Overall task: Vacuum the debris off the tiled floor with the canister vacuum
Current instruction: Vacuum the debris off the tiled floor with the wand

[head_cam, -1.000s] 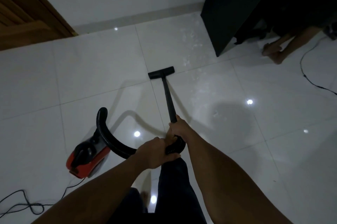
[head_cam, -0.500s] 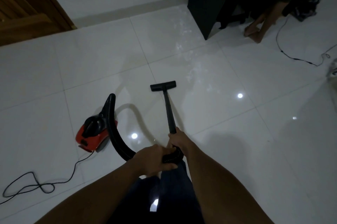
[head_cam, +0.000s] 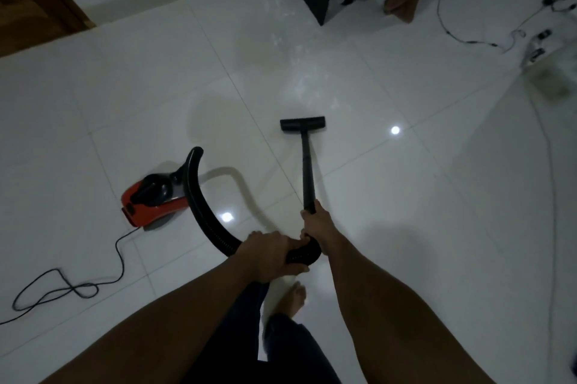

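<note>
Here, a red-and-black canister vacuum trails ribbed hose to a straight wand.

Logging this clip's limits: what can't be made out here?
Head view:
- Black power cord of the red canister vacuum: plug end cut off by left edge.
- Pale debris beyond the black floor nozzle: too faint and small to count.
- Pale object by the right edge: blurred, unidentifiable.
</note>
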Demonstrator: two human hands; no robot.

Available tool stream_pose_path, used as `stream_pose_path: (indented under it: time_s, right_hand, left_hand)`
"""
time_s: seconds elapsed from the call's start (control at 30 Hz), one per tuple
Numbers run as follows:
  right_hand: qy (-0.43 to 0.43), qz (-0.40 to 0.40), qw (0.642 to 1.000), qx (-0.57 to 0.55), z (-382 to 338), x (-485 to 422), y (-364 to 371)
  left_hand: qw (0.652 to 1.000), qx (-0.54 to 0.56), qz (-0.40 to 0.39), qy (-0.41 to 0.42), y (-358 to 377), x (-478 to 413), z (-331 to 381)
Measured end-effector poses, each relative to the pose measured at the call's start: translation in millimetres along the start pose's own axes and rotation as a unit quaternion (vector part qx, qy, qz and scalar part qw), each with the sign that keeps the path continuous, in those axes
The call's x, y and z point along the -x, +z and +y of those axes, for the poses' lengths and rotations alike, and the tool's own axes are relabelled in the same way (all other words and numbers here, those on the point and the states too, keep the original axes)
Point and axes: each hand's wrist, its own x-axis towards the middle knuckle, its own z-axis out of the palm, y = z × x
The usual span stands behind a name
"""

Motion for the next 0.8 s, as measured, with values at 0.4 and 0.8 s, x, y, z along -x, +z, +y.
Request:
stream_pose_path:
  time_s: [0.4,0.8]
  right_hand:
    - [0.054,-0.029,0.992,-0.114,90,53,-20]
    - [0.054,-0.050,0.994,-0.075,49,22,-14]
  left_hand:
    - [0.978,-0.191,-0.075,-0.039,77,23,54]
    - [0.989,-0.134,-0.054,-0.033,55,-2,26]
